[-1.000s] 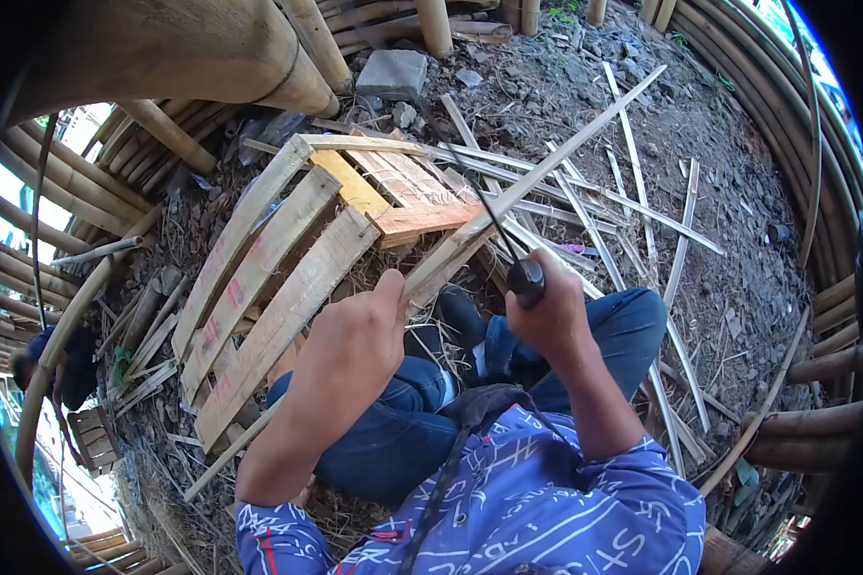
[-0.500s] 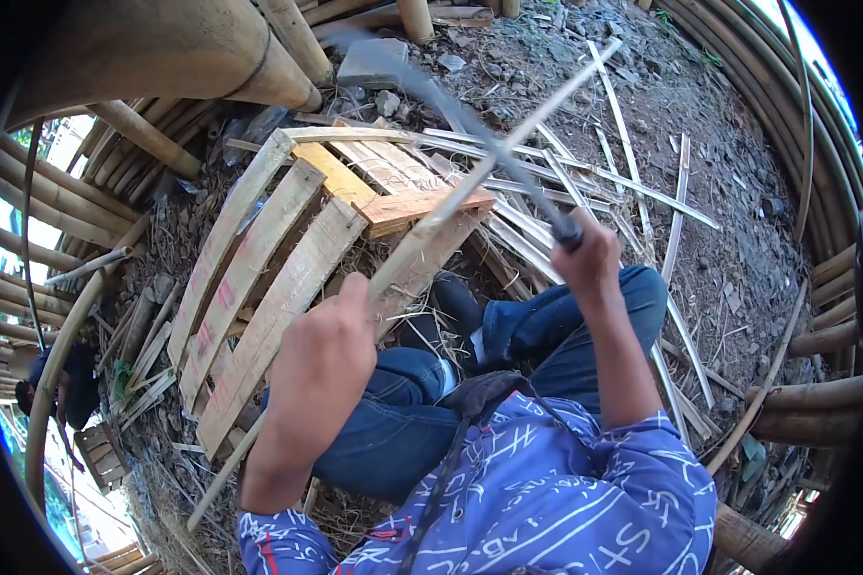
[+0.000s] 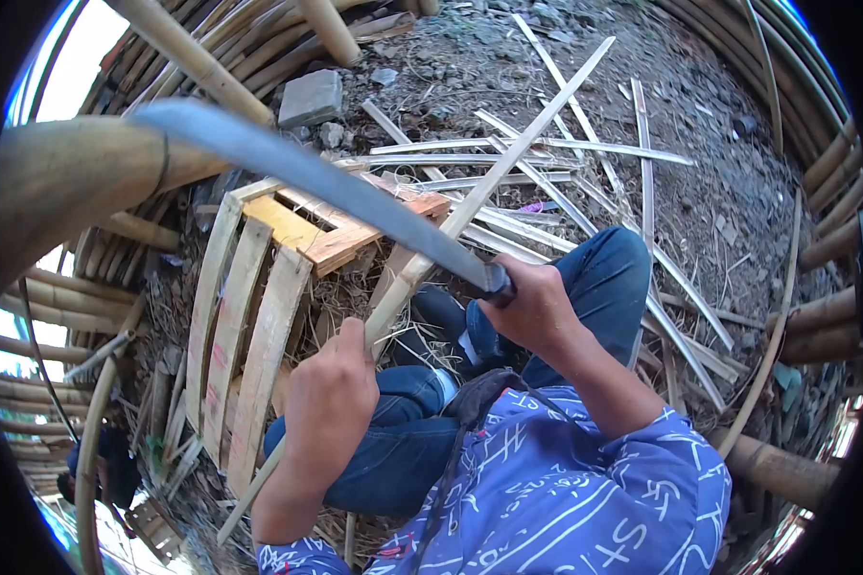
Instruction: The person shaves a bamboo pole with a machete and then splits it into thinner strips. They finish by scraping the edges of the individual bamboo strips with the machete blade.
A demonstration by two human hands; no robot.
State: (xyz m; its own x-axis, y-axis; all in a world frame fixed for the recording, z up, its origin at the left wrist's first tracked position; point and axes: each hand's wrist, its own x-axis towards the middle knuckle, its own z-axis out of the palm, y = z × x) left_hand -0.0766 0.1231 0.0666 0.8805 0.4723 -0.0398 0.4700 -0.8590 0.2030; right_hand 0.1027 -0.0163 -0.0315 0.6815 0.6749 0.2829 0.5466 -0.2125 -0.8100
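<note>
My left hand (image 3: 331, 407) is wrapped round a long bamboo strip (image 3: 508, 158), which slants from my left forearm up to the upper right. In my right hand (image 3: 537, 302) is the dark handle of a machete (image 3: 326, 182). Its long blade points to the upper left and crosses over the strip just above my left hand; whether they touch I cannot tell. Behind the blade stands a wooden crate (image 3: 273, 335) with pale slats, a yellow board and a reddish top piece. My crossed legs are below the strip.
Split bamboo strips (image 3: 633, 153) lie scattered on the stony ground right of the crate. A grey block (image 3: 312, 98) sits at the upper left, near a thick bamboo pole (image 3: 77, 182). Bamboo poles line both sides. Another person (image 3: 105, 465) is at the lower left.
The machete has come down and left, its blade now lower across the strip and nearer my left hand. My right hand moved down and left. The view has shifted slightly.
</note>
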